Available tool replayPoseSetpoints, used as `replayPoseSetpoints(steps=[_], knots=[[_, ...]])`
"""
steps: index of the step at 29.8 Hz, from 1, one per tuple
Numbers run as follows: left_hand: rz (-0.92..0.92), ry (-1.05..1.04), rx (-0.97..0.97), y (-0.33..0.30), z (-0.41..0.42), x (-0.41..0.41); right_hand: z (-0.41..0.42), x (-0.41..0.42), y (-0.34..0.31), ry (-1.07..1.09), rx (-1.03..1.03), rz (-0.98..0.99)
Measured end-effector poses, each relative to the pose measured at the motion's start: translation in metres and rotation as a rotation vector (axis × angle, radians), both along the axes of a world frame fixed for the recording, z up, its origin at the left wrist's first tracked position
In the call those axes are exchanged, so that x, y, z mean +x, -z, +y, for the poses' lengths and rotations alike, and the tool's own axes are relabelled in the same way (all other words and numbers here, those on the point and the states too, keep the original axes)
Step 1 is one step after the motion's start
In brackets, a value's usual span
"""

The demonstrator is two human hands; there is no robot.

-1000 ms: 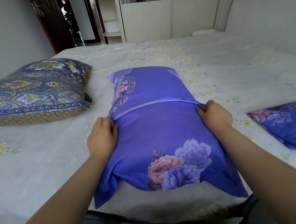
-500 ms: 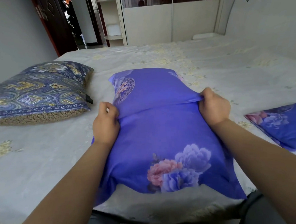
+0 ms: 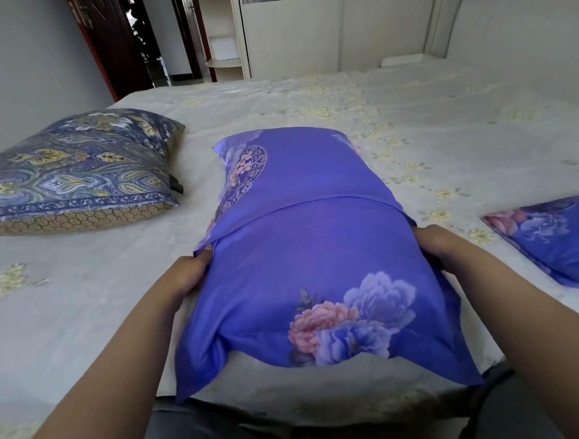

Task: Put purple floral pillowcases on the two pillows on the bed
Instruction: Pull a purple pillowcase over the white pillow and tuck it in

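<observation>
Both hands, left hand [image 3: 186, 278] and right hand [image 3: 444, 246], grip the purple pillowcase [image 3: 312, 269] at its side edges, its long axis running from frame bottom toward centre.

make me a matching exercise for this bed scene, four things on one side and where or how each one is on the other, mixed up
Things:
1. paisley pillow
2. cased pillow
3. spare pillowcase
4. left hand

Places or states:
A. flat on the bed at the right edge of view
B. at the left side of the purple pillow, at its hem
C. far left on the bed, no purple case on it
D. in the middle, between both hands, pink and blue flowers at the near end

Pairs: 1-C, 2-D, 3-A, 4-B
</observation>
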State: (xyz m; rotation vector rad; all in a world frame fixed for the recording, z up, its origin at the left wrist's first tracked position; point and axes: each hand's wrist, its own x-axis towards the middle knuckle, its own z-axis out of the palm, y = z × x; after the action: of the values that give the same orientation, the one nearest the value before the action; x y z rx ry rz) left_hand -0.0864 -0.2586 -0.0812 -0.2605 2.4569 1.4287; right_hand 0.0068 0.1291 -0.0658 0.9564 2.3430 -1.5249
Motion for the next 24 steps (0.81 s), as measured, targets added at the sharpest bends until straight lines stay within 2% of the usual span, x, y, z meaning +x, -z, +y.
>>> replayPoseSetpoints(steps=[3,7,10,12,14,15,18,20,22,24], knots=[[-0.038,0.053,0.122,-0.009,0.01,0.01,-0.012,0.013,-0.008,-0.058,-0.192,0.036],[-0.058,0.048,0.233,-0.016,0.018,0.025,-0.014,0.026,-0.013,0.038,-0.438,0.202],[-0.122,0.034,0.293,-0.009,0.016,0.037,-0.021,0.039,-0.006,0.078,-0.539,0.243],[-0.115,-0.011,0.27,-0.004,0.016,0.041,-0.024,0.04,0.003,0.159,-0.467,0.267],[-0.073,-0.063,0.157,0.002,0.017,0.045,-0.028,0.045,0.008,0.203,-0.324,0.273],[-0.046,-0.075,0.109,0.003,0.016,0.05,-0.03,0.05,0.01,0.235,-0.315,0.264],[0.015,-0.061,-0.003,0.007,0.01,0.054,-0.041,0.066,0.005,0.275,-0.473,0.228],[0.026,-0.042,-0.1,0.006,0.009,0.06,-0.045,0.075,0.002,0.266,-0.463,0.201],[0.085,-0.033,-0.19,0.003,0.014,0.064,-0.045,0.083,0.004,0.247,-0.304,0.204],[0.248,-0.046,-0.252,-0.005,0.018,0.069,-0.043,0.088,0.001,0.228,-0.115,0.308]])
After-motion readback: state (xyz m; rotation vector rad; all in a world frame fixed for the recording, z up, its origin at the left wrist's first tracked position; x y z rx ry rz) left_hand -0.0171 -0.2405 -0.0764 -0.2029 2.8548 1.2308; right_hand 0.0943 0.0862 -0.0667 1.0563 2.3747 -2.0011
